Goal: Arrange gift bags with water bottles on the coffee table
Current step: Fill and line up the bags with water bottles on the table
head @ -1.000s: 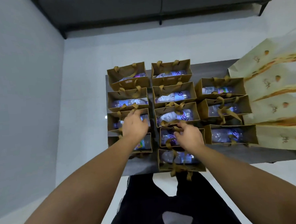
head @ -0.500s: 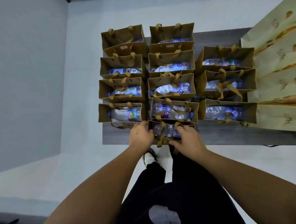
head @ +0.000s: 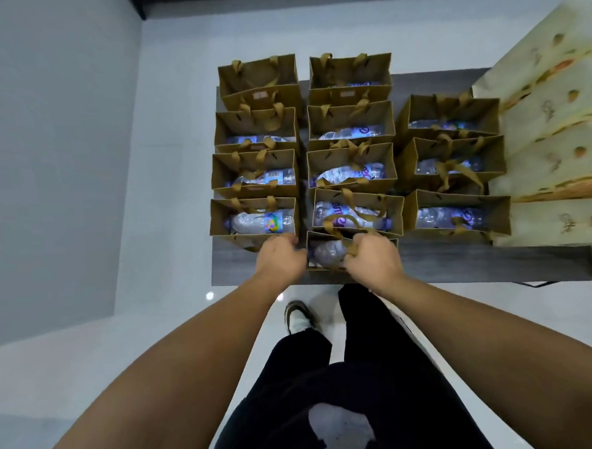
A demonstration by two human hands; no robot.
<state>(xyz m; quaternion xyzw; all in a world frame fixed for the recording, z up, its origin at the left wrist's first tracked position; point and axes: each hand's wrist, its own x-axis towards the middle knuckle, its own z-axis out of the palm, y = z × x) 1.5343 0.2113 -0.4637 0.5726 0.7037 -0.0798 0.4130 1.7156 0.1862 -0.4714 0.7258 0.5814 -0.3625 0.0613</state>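
Observation:
Several brown paper gift bags with ribbon handles stand in three columns on the dark grey coffee table (head: pixel 461 265), each holding a lying water bottle. The nearest bag of the middle column (head: pixel 327 253) stands at the table's front edge with a bottle (head: pixel 328 251) showing inside. My left hand (head: pixel 281 257) grips that bag's left side. My right hand (head: pixel 373 256) curls around its ribbon handle and right side. The front left bag (head: pixel 253 219) stands just beyond my left hand.
Large cream paper bags with orange prints (head: pixel 554 142) stand along the table's right side. The right column's front bag (head: pixel 457 216) is near my right hand. White floor surrounds the table; my legs and a shoe (head: pixel 298 318) are at its front edge.
Both hands drew back from the bags farther in to the nearest middle bag and took hold of its sides. The view shifted with my head.

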